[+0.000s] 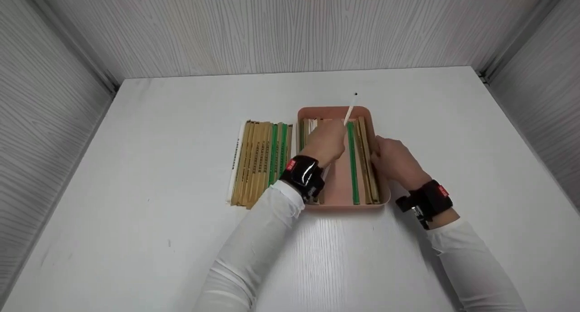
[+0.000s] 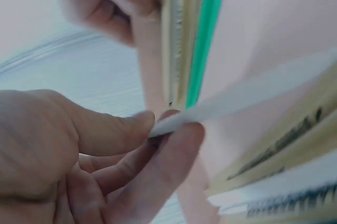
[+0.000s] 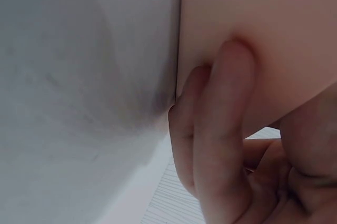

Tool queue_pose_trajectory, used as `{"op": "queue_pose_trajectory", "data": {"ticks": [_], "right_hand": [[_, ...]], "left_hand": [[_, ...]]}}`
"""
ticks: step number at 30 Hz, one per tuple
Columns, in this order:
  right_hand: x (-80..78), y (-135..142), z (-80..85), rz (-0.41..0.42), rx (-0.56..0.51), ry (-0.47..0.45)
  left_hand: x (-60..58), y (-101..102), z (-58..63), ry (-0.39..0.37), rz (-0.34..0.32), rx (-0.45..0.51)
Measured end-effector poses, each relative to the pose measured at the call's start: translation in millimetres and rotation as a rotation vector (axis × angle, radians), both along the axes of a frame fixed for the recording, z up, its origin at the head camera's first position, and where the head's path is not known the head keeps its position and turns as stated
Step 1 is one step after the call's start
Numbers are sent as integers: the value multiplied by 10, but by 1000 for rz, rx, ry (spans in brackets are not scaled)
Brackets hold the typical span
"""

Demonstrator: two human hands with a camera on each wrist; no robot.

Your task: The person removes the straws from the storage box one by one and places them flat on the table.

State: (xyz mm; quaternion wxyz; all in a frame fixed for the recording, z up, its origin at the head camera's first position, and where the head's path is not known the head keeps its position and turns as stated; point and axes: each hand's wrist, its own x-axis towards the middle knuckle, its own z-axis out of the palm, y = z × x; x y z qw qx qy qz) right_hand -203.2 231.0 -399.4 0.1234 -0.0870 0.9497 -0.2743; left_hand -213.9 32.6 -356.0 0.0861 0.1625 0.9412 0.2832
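Observation:
My left hand (image 1: 325, 142) reaches into a pink plastic bin (image 1: 334, 111). Between thumb and fingers it pinches a slim white strip (image 2: 242, 95), whose far end, with a dark dot, sticks up past the bin's back rim. At the bin's right side, my right hand (image 1: 398, 162) grips the wall, thumb over the rim and fingertips pressed on the outside (image 3: 231, 71). Inside, a green strip (image 1: 353, 167) and tan strips (image 1: 369, 171) lie along the right wall. More tan and white strips are on the left, partly hidden by my left hand.
Left of the bin, a row of tan, green and white printed strips (image 1: 256, 167) lies side by side on the white table (image 1: 158, 167). Bare pink floor (image 1: 339, 185) shows in the middle of the bin. Grey wood-grain panels (image 1: 290, 31) enclose the table's back and sides.

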Motion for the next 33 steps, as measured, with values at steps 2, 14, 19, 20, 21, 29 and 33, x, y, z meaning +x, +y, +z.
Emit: {"op": "queue_pose_trajectory", "data": {"ticks": [2, 14, 19, 20, 21, 29, 33], "right_hand": [[-3, -4, -6, 0, 0, 1], [-2, 17, -23, 4, 17, 22], [-6, 30, -12, 8, 19, 29], [-8, 31, -7, 6, 20, 26], [-7, 30, 0, 3, 17, 22], [8, 18, 28, -28, 1, -31], [14, 17, 20, -35, -11, -40]], "left_hand": [[19, -77, 48, 20, 7, 66], [103, -929, 376, 52, 186, 211], [157, -1391, 368, 111, 271, 237], [168, -1472, 351, 122, 289, 240], [177, -1549, 326, 126, 307, 246], [187, -2007, 32, 56, 413, 242], [188, -2159, -149, -46, 443, 250]]}}
